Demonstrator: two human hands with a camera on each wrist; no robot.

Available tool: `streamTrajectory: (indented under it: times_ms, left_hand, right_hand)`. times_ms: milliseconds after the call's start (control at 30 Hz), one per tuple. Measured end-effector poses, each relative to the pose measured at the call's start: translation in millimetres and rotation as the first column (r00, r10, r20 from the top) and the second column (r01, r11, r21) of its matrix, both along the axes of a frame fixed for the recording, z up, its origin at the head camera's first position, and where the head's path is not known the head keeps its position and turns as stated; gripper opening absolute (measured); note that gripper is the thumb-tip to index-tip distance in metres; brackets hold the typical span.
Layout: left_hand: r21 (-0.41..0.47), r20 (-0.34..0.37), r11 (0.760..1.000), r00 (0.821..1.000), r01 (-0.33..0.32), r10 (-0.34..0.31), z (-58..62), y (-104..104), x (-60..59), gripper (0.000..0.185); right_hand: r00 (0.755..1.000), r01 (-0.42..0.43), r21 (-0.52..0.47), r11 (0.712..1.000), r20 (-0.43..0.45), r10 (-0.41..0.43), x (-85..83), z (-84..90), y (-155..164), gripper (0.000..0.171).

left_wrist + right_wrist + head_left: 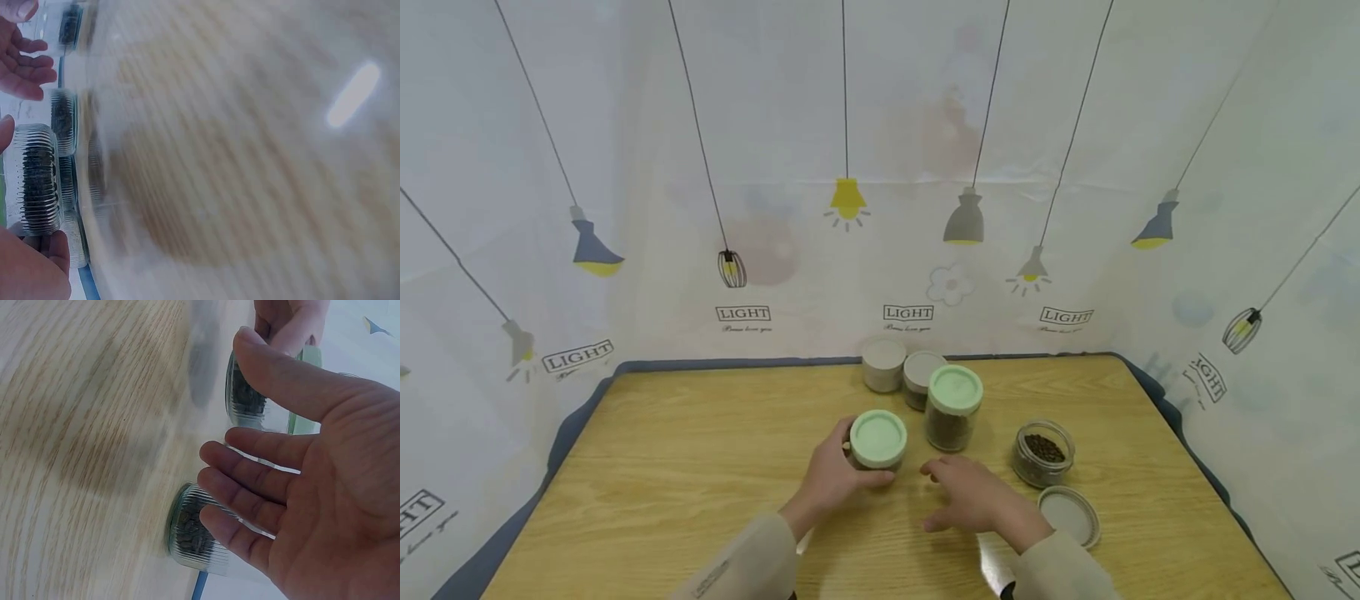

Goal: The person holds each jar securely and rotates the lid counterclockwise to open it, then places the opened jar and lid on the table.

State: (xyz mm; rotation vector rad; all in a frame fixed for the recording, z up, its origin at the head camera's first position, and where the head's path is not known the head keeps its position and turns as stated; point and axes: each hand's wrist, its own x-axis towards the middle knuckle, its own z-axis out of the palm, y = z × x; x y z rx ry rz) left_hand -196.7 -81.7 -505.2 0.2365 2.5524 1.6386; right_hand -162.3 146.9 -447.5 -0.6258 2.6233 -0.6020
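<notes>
My left hand (pixel 833 473) grips a ribbed glass jar with a pale green lid (pixel 878 438), thumb on the near side and fingers on the far side. Dark contents show through its ribbed wall (pixel 40 181) in the left wrist view. To the right of it my right hand (pixel 972 498) holds nothing, its fingers spread and loosely bent, palm facing the jar. A taller jar with a green lid (pixel 953 408) stands just beyond the right hand. Farther right is an uncovered glass jar (pixel 1042 452) with dark grains inside; its round lid (pixel 1070 517) lies beside my right forearm.
Two jars with whitish lids, one at the back (pixel 883 365) and one beside it (pixel 922 379), stand near the far table edge. The wooden table (pixel 700 450) meets a hanging cloth (pixel 805 275) printed with lamps on three sides.
</notes>
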Motion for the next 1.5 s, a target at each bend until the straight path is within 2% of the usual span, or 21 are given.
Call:
streamTrajectory:
  times_ms: [300,533,700,967,1300,1500]
  left_hand:
    - [-0.017,-0.034,0.997,0.997,0.069,-0.070,-6.1,-9.8,14.7,0.087]
    - [-0.018,-0.022,0.993,0.993,0.119,-0.119,-5.4,-11.5,22.7,0.088]
    - [-0.016,-0.019,0.990,0.990,0.141,-0.141,-4.2,-11.4,26.7,0.087]
    - [-0.017,-0.005,0.984,0.985,0.175,-0.175,-3.0,-9.9,32.2,0.085]
    - [-0.029,-0.026,0.975,0.975,0.221,-0.222,-7.4,-3.7,37.0,0.086]
    - [-0.028,-0.059,0.969,0.968,0.244,-0.245,-8.0,-1.9,39.1,0.084]
  right_hand:
    - [0.999,0.002,0.008,1.000,-0.047,-0.001,2.2,3.8,-3.2,0.078]
    - [0.997,0.008,-0.016,1.000,-0.072,-0.009,1.9,6.3,-4.8,0.085]
    - [0.990,0.000,-0.011,1.000,-0.139,-0.002,1.8,8.5,-7.6,0.085]
    - [0.948,-0.020,0.020,1.000,-0.318,0.026,4.8,12.5,-23.1,0.085]
    - [0.893,0.033,0.131,0.991,-0.449,0.030,15.5,6.6,-45.2,0.085]
    - [0.872,0.067,0.175,0.982,-0.489,0.027,17.8,5.8,-50.2,0.088]
